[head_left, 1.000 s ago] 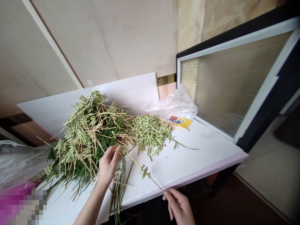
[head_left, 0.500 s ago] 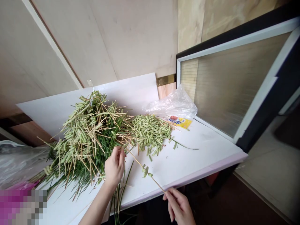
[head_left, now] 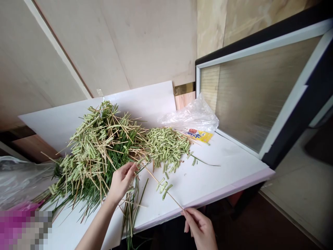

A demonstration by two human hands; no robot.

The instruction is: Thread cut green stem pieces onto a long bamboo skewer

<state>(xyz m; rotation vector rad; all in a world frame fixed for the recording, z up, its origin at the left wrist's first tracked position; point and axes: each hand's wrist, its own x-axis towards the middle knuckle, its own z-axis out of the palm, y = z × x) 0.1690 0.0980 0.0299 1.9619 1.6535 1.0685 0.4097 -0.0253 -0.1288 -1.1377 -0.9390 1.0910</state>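
two hands work a long wooden skewer above a white tabletop.
the right hand pinches the skewer's lower end between thumb and fingertips, while the left hand curls narrowly near its upper part, though whether it grips the skewer cannot be told. a few cut green stem pieces sit at the skewer's middle. a heap of skewered green stems lies just beyond the left hand, and a pile of loose green pieces lies beside it, with a transparent plastic bag and a yellow packet behind.
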